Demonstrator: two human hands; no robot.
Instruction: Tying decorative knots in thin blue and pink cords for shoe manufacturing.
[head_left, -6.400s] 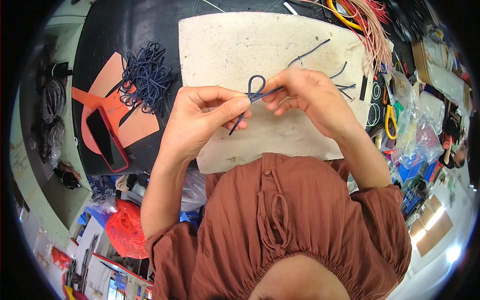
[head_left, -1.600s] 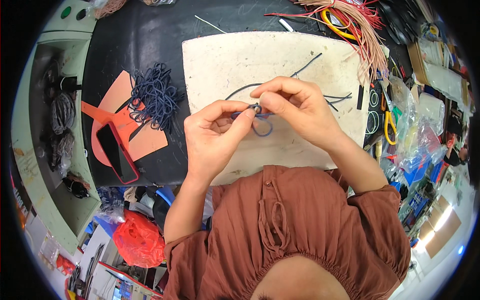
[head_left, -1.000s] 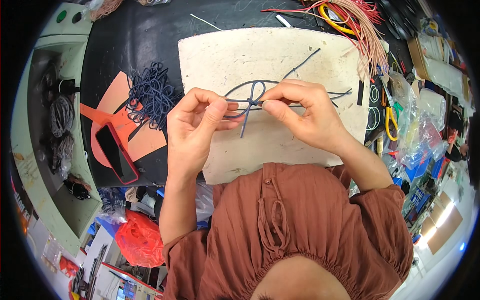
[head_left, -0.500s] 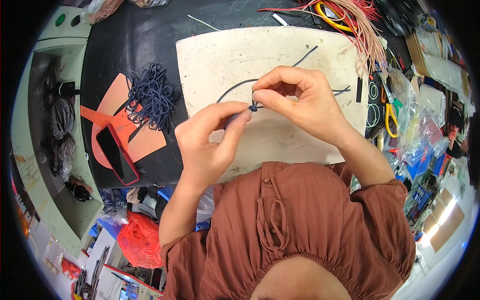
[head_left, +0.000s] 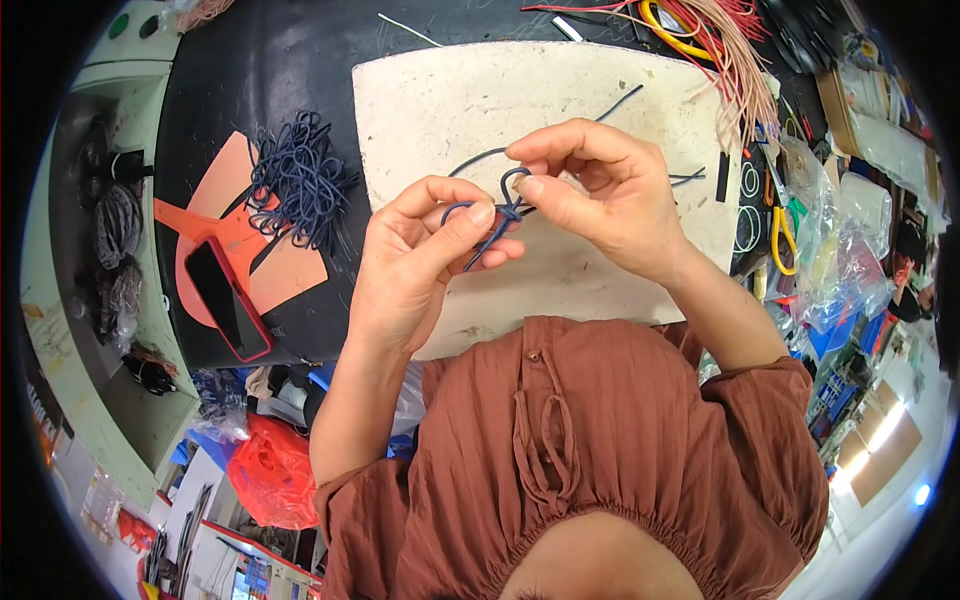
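Note:
A dark blue cord point(head_left: 508, 212) is knotted between my two hands, above a pale board. My left hand point(head_left: 425, 232) pinches it just left of the knot, thumb on top; a short end slants down past the fingers and a small loop bulges by the thumb. My right hand point(head_left: 610, 195) grips a raised loop above the knot between thumb and forefinger. Longer stretches of cord run behind the hands, one end reaching up to the right, others coming out beyond my right hand. The inside of the knot is too small to make out.
The pale board point(head_left: 430, 90) lies on a black table point(head_left: 290, 60). To the left are a heap of blue cord point(head_left: 300, 185), orange pieces point(head_left: 210, 215) and a red-cased phone point(head_left: 228, 298). Red and pink cords point(head_left: 735, 85), yellow-handled scissors point(head_left: 783, 240) and plastic bags point(head_left: 850, 240) lie right.
My right hand has drawn a loop up out of the knot. My left hand has turned, with more fingers under the cord, and a short end and side loop now show.

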